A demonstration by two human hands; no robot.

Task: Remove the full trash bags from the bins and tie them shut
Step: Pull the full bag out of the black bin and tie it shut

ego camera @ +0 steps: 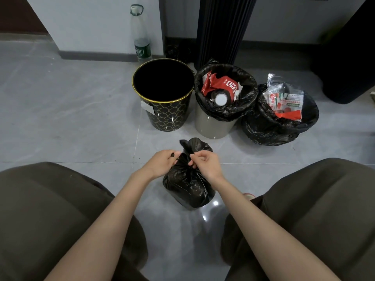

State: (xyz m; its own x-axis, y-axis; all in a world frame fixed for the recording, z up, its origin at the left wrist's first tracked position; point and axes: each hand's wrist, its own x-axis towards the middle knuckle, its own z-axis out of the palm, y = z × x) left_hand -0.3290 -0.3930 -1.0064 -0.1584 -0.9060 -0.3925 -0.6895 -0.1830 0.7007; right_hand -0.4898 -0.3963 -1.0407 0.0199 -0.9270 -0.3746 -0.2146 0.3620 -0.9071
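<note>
A full black trash bag (189,186) stands on the grey floor between my knees, its neck gathered at the top. My left hand (162,164) pinches one black end of the bag's neck on the left. My right hand (206,163) pinches the twisted neck from the right. Behind stand three bins: a black bin with gold pattern (168,112) with no bag in it, a grey bin (213,124) lined with a black bag full of red packaging, and a third bin (272,128) wrapped in a black bag holding plastic wrappers.
A tall clear plastic bottle (141,37) stands against the white wall behind the black bin. A dark ribbed column (221,31) rises behind the grey bin, and a large dark object (349,57) sits at the right. Grey tiled floor stretches to the left.
</note>
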